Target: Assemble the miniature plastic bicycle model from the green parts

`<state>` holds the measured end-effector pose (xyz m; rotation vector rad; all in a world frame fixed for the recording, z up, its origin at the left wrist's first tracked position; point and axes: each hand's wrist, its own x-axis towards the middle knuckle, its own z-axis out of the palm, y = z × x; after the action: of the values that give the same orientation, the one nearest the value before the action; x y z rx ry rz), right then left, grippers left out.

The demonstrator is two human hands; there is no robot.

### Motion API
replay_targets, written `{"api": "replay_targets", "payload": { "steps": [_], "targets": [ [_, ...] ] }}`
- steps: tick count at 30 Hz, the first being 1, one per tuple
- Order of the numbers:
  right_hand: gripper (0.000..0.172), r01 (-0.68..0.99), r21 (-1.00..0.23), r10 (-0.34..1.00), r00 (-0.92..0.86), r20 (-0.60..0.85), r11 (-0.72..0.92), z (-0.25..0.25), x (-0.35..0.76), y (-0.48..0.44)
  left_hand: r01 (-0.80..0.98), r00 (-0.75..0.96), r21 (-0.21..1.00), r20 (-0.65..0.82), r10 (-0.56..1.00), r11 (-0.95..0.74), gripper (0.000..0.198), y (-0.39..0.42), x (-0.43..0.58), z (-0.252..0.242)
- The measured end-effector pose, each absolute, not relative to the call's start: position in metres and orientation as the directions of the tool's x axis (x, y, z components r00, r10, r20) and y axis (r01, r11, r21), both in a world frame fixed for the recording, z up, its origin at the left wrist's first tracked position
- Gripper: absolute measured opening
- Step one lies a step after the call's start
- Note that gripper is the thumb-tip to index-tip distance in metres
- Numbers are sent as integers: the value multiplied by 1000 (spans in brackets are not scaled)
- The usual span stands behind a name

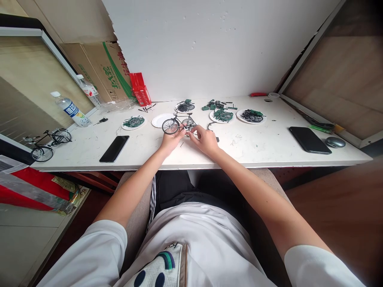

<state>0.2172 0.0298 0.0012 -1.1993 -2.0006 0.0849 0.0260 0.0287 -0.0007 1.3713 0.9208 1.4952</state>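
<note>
Over the white table (233,153) both hands hold a small black model bicycle (171,126), its front wheel pointing left. My left hand (172,142) grips it low down near the middle of the frame. On the bicycle's rear lower side, my right hand (206,140) has its thumb and fingers pinched together; any small part between them is hidden. Behind the model lies a white paper plate (156,121). A small dark piece rests on the table just right of my right hand.
Paper plates of green and black bicycle parts (223,115) line the back. A finished-looking model bicycle (42,153) stands at the left edge. Phones lie left (114,149) and right (309,140). Bottles (72,109), a red box (140,91) and a cardboard carton (101,71) stand back left.
</note>
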Motion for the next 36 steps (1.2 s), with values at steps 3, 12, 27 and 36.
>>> {"api": "replay_targets", "payload": {
  "steps": [3,12,27,36],
  "targets": [
    [35,688,-425,747,-260,612,588,1,218,29,-143,-16,930,339,941,-338,51,30,25,-2],
    [33,671,-390,701,-276,658,630,0,219,28,-128,-17,932,340,940,-339,46,31,23,-2],
    [42,687,-436,732,-207,649,582,-5,221,39,-125,72,953,285,956,-275,52,30,22,-3],
    [44,642,-529,773,-162,613,554,0,224,38,-178,180,954,272,945,-241,57,32,20,-3]
  ]
}}
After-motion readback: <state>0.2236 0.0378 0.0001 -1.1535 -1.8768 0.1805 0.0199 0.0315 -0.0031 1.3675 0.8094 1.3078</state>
